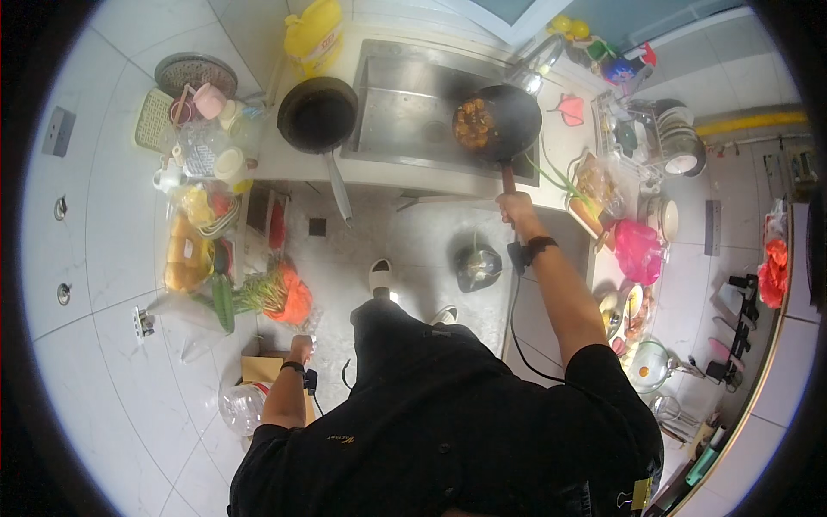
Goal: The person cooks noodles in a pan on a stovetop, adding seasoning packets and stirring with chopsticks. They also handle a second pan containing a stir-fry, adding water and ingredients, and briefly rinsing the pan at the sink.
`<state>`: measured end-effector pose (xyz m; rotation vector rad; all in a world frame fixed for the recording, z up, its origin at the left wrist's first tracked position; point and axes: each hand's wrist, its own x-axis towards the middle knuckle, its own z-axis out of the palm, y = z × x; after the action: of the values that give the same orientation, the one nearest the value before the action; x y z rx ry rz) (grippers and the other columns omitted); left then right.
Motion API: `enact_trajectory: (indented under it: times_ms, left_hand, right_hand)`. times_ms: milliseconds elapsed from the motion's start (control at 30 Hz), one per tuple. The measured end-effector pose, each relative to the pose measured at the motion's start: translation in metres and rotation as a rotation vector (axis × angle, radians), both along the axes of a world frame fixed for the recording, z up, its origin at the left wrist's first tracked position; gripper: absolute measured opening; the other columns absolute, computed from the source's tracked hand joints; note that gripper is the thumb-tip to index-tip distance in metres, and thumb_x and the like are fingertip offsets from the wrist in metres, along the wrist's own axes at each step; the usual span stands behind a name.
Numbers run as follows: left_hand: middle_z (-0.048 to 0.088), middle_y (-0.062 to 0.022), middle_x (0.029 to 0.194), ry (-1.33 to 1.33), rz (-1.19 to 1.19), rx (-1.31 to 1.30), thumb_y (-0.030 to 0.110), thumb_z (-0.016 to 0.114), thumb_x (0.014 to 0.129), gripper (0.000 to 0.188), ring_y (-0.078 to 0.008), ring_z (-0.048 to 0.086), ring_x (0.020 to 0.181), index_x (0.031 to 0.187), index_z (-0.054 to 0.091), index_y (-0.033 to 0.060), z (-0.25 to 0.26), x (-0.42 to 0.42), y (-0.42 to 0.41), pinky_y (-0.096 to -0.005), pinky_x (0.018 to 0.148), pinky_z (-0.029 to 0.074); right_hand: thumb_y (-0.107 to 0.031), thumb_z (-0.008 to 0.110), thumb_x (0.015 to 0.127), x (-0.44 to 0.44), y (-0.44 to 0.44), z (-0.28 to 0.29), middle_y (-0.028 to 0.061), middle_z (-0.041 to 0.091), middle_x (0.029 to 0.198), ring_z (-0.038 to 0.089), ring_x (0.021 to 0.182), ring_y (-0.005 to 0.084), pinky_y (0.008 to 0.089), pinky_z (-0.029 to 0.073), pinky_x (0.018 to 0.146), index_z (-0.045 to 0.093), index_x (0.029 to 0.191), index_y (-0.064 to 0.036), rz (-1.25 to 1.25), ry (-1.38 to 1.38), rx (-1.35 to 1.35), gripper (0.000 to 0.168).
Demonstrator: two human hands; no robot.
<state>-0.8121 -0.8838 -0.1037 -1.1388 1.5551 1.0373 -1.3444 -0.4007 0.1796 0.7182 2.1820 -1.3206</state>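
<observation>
My right hand (515, 208) grips the brown handle of a dark wok (517, 123), held over the right end of the stainless steel sink (400, 110). Browned pieces of food (474, 124) lie in the left side of the wok, and the air around it looks hazy. Low on the left, my left hand (302, 349) is closed around something small and pale that I cannot make out, near an orange bag (292, 298) with green stalks. A second dark frying pan (317, 116) rests on the counter left of the sink, its grey handle pointing towards me.
Right of the sink stand a tap (535, 76), a dish rack (627, 132) with plates, a chopping board (585, 210) and a pink bag (638, 251). A yellow jug (314, 40) is at the back left. On the floor sits a dark bag (478, 268); a clear plastic bottle (244, 408) is at lower left.
</observation>
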Motion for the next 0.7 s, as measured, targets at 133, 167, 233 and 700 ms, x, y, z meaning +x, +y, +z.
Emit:
enact_trajectory:
  times_ms: [133, 167, 233, 700]
  left_hand:
    - [0.058, -0.0069, 0.062, -0.036, 0.208, 0.008, 0.028, 0.057, 0.090, 0.028, -0.0203, 0.052, 0.048, 0.072, 0.063, 0.0061, -0.004, 0.001, 0.003, -0.0373, 0.042, 0.038]
    - [0.058, -0.0069, 0.062, -0.041, 0.213, -0.006, 0.028, 0.057, 0.090, 0.029, -0.0204, 0.052, 0.048, 0.072, 0.063, 0.0061, 0.004, -0.003, 0.005, -0.0374, 0.042, 0.038]
    - [0.058, -0.0063, 0.062, -0.044, 0.186, 0.006, 0.028, 0.057, 0.090, 0.028, -0.0202, 0.052, 0.048, 0.072, 0.062, 0.0064, -0.004, 0.009, 0.001, -0.0372, 0.042, 0.037]
    - [0.056, -0.0054, 0.059, -0.001, 0.166, -0.017, 0.027, 0.059, 0.088, 0.026, -0.0197, 0.049, 0.045, 0.073, 0.062, 0.0060, 0.007, 0.005, -0.001, -0.0372, 0.041, 0.037]
  right_hand:
    - [-0.007, 0.066, 0.077, -0.003, 0.004, -0.013, 0.0058, 0.052, 0.056, 0.047, 0.042, 0.0154, 0.0325, 0.039, 0.038, 0.055, 0.068, 0.000, 0.000, 0.014, 0.038, 0.016]
    - [-0.007, 0.066, 0.077, -0.003, 0.003, -0.012, 0.0059, 0.052, 0.056, 0.047, 0.042, 0.0155, 0.0325, 0.040, 0.038, 0.055, 0.067, -0.001, 0.003, 0.019, 0.041, 0.016]
    - [-0.007, 0.066, 0.077, -0.006, -0.003, -0.007, 0.0060, 0.052, 0.056, 0.047, 0.042, 0.0156, 0.0327, 0.040, 0.038, 0.055, 0.066, -0.001, 0.018, 0.020, 0.039, 0.017]
    - [-0.007, 0.067, 0.076, -0.010, -0.019, -0.001, 0.0057, 0.053, 0.057, 0.048, 0.042, 0.0149, 0.0322, 0.041, 0.039, 0.056, 0.067, -0.001, 0.033, -0.012, 0.043, 0.016]
